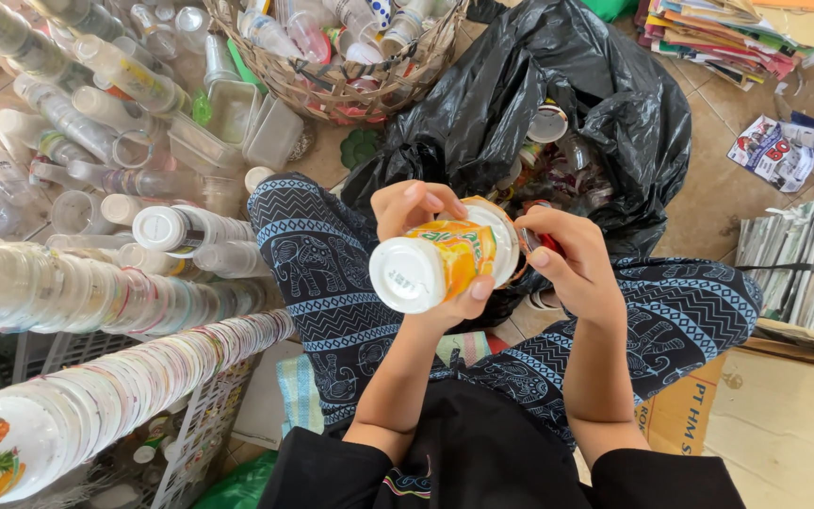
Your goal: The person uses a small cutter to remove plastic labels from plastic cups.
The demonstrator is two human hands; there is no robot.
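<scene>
Long nested cup stack lies nearest, lower left. Black bag open ahead, mixed containers inside. Orange-labelled cup held over the lap: left hand fingers clasp its body, right hand fingers pinch its rim. Label on; cup not stacked.

Daylight falls on a beige tiled floor crowded with a woven basket, a black plastic bag, stacked magazines and flattened cardboard
</scene>
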